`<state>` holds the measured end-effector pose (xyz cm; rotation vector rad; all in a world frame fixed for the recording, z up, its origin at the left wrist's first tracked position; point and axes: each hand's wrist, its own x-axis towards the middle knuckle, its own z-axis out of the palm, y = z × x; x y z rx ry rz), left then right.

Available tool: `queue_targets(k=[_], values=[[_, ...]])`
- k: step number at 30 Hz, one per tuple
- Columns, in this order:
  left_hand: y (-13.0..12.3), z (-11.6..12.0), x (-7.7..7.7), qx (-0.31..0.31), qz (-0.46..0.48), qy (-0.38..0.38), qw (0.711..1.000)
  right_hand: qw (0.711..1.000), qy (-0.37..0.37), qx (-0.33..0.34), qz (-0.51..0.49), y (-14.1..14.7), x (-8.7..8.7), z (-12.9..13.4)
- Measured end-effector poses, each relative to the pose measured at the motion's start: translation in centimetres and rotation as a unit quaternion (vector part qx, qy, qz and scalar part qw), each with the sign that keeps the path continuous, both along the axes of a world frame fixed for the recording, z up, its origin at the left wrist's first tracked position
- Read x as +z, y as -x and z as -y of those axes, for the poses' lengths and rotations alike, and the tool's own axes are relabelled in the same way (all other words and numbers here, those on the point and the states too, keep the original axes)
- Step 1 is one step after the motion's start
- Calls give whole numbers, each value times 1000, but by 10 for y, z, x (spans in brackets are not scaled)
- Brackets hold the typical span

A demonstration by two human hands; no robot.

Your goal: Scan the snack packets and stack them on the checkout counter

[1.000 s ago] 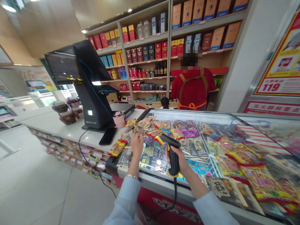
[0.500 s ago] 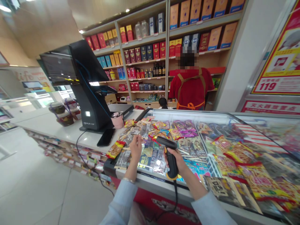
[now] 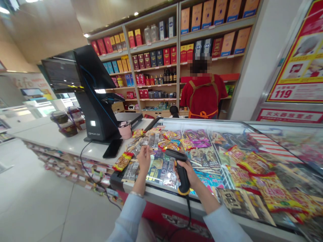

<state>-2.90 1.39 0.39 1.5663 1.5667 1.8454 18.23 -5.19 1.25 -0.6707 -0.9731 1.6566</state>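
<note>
- Just beyond the fingertips of the left hand (image 3: pixel 144 160) lies a clear packet (image 3: pixel 153 140), at the near side of a loose pile of snacks; a second ago the hand reached farther over that pile, so it has drawn back slightly.
- Thumb and forefinger of that hand are bent close together; whether they pinch a packet corner or nothing, I cannot tell.
- Gripped in the closed fingers of the right hand (image 3: pixel 189 172) is a barcode scanner (image 3: pixel 184 181), its head angled over toward the left fingers, its cord hanging below. That grip has not changed, and the scanner seems ready for use, though no reading shows.
- To the left of the left fingers sit a red-and-yellow packet (image 3: pixel 122 161) and, past it, a black phone (image 3: pixel 112 149); the pink cup (image 3: pixel 124 131) stands farther beyond.
- Off to the right of the right fingers, more noodle-snack packets (image 3: pixel 272 191) rest on the glass-topped case (image 3: pixel 164 194).
- Well beyond both hands, a co-worker (image 3: pixel 204 97) faces the shelves.
</note>
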Motion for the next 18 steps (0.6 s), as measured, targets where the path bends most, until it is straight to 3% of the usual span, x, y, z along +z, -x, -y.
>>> queue_targets(k=[10, 18], values=[[1, -3, -2, 9, -3, 8, 1000, 1000, -3, 7, 4, 0, -1, 0], [-1, 0, -1, -2, 40, -7, 999, 1000, 5, -24, -1, -1, 1, -1]])
